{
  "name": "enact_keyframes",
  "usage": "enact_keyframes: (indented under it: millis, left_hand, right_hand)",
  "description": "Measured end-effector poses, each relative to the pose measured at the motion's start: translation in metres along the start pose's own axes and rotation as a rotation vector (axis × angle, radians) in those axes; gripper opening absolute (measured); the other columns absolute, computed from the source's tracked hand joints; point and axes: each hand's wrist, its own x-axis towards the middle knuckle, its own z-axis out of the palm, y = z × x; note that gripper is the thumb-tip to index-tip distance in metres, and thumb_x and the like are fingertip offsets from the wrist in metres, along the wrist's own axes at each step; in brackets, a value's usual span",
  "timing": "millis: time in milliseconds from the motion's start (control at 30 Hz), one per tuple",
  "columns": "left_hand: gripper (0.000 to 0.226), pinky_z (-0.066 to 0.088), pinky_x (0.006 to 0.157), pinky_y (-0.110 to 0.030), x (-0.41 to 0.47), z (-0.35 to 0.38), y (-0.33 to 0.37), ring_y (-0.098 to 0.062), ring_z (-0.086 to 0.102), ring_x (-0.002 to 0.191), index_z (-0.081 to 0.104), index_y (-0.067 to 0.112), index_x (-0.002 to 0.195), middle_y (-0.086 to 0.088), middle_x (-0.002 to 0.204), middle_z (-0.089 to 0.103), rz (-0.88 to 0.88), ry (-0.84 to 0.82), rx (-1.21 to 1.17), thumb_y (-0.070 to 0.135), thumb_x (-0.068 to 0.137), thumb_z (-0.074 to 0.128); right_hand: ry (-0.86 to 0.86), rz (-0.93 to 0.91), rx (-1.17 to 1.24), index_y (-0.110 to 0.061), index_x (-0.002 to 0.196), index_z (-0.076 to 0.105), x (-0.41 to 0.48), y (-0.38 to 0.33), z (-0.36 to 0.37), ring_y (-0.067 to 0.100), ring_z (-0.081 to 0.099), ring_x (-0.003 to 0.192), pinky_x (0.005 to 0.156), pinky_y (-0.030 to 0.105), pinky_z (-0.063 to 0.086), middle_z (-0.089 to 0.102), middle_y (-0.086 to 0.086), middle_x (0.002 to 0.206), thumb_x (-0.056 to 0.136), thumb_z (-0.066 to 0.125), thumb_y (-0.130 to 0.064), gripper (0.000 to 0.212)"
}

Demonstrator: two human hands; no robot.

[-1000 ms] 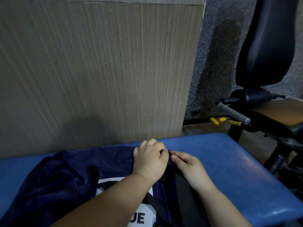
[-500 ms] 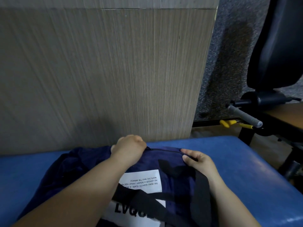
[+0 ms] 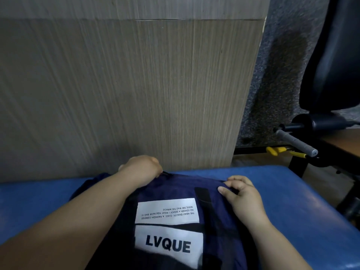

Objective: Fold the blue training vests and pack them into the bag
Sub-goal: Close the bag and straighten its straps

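Bag (image 3: pixel 175 190): navy, flat on the blue worktop (image 3: pixel 292 201), mouth edge away from the person. No vests in sight, presumably inside. A dark fold (image 3: pixel 87 184) left of the bag, behind the forearm, could be vest or bag cloth; cannot tell.

Left hand (image 3: pixel 141 170): at the bag's far left edge, curled tight on a black zip pull (image 3: pixel 165 173); fingertips hidden behind the knuckles.
Right hand (image 3: pixel 242 193): at the bag's far right corner, thumb and fingers pinching the cloth taut.

Risks, as judged:
- Loose cloth left of the bag may catch in the zip teeth if not tucked first.
- If the right hand slackens, the edge bunches and the pull jams.
- A hard tug could drag the bag along the slick worktop.

Around:
- Wood-grain panel (image 3: pixel 136 84) stands close behind the bag; little room for the left knuckles.
- White labels (image 3: pixel 167 211) on the bag's top face, black strap (image 3: pixel 203 195) beside them on the right.
- Right of the bag, off the worktop: gym machine with grey handle (image 3: pixel 296 142), yellow pins (image 3: pixel 272 151) and black pad (image 3: pixel 335 55), well apart, not in the way.
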Motion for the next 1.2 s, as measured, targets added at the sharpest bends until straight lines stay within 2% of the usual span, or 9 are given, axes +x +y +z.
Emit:
enact_keyframes:
  millis: [267,367,433,600,700,867,1033,1100,1200]
  left_hand:
    - [0.031,0.044,0.096,-0.040,-0.019,0.006,-0.025,-0.014,0.055,0.097,0.059,0.032,0.068,0.017,0.083,0.058,0.089,0.114,0.138,0.053,0.090,0.055]
    - [0.019,0.048,0.089,-0.033,-0.030,0.002,-0.039,-0.010,0.059,0.093,0.061,0.032,0.075,0.016,0.088,0.061,0.224,0.091,0.065,0.047,0.085,0.066]
    - [0.017,0.045,0.087,-0.017,-0.040,-0.003,-0.051,-0.002,0.058,0.098,0.063,0.038,0.091,0.019,0.101,0.063,0.289,-0.048,0.039,0.046,0.080,0.074]
    - [0.094,0.030,0.099,-0.012,-0.058,-0.022,-0.066,0.005,0.041,0.123,0.045,0.051,0.130,0.028,0.133,0.044,0.311,-0.328,0.140,0.087,0.044,0.056]
    - [0.103,0.028,0.103,-0.011,-0.063,-0.033,-0.080,0.009,0.037,0.127,0.039,0.057,0.126,0.033,0.137,0.037,0.328,-0.379,0.157,0.097,0.032,0.046]
    - [0.101,0.013,0.110,-0.007,-0.076,-0.043,-0.113,0.013,0.014,0.138,0.023,0.065,0.129,0.039,0.146,0.013,0.370,-0.474,0.152,0.092,0.041,0.065]
    - [0.128,0.012,0.117,-0.014,-0.084,-0.042,-0.137,0.012,0.006,0.141,0.001,0.067,0.135,0.040,0.149,0.004,0.341,-0.519,0.201,0.079,0.035,0.080]
    - [0.127,0.016,0.109,-0.008,-0.088,-0.039,-0.135,0.009,0.015,0.139,0.005,0.067,0.133,0.038,0.148,0.010,0.331,-0.437,0.194,0.078,0.031,0.079]
    - [0.104,0.017,0.103,-0.006,-0.090,-0.034,-0.135,0.004,0.022,0.135,0.018,0.062,0.130,0.030,0.144,0.016,0.329,-0.304,0.150,0.043,0.058,0.091]
  right_hand:
    - [-0.062,0.041,-0.063,-0.032,0.091,0.067,-0.002,0.001,-0.007,-0.001,0.054,0.097,0.084,0.005,0.031,0.052,-0.006,0.112,0.082,0.078,-0.025,0.016]
    - [-0.205,0.168,-0.107,-0.029,0.125,0.053,-0.004,0.005,-0.020,0.009,0.052,0.103,0.088,0.021,0.038,0.054,-0.005,0.118,0.080,0.078,-0.039,0.052]
    - [-0.343,0.223,-0.073,-0.031,0.129,0.041,-0.009,0.003,-0.028,0.006,0.056,0.100,0.083,0.018,0.042,0.058,-0.010,0.114,0.080,0.077,-0.042,0.063]
    - [-0.616,0.295,-0.071,-0.035,0.129,0.035,-0.018,0.010,-0.049,0.005,0.056,0.114,0.100,0.023,0.043,0.058,-0.017,0.121,0.060,0.085,-0.059,0.089]
    - [-0.791,0.383,-0.068,-0.034,0.136,0.038,-0.022,0.010,-0.066,0.007,0.053,0.120,0.103,0.031,0.045,0.054,-0.018,0.128,0.041,0.093,-0.049,0.111]
    - [-0.748,0.393,-0.080,-0.031,0.134,0.036,-0.035,0.008,-0.079,0.014,0.062,0.069,0.057,0.026,0.047,0.064,0.006,0.102,0.058,0.083,-0.010,0.092]
    - [-0.578,0.232,-0.039,-0.040,0.118,0.042,-0.038,0.004,-0.086,0.017,0.057,0.058,0.055,0.025,0.047,0.065,0.005,0.073,0.076,0.077,0.000,0.068]
    - [-0.537,0.172,-0.025,-0.030,0.113,0.048,-0.041,0.002,-0.087,0.016,0.054,0.058,0.056,0.025,0.046,0.063,0.009,0.078,0.078,0.076,-0.001,0.053]
    - [-0.577,0.196,0.038,-0.028,0.108,0.058,-0.043,0.000,-0.090,0.015,0.060,0.075,0.067,0.022,0.048,0.063,0.015,0.109,0.071,0.085,-0.012,0.048]
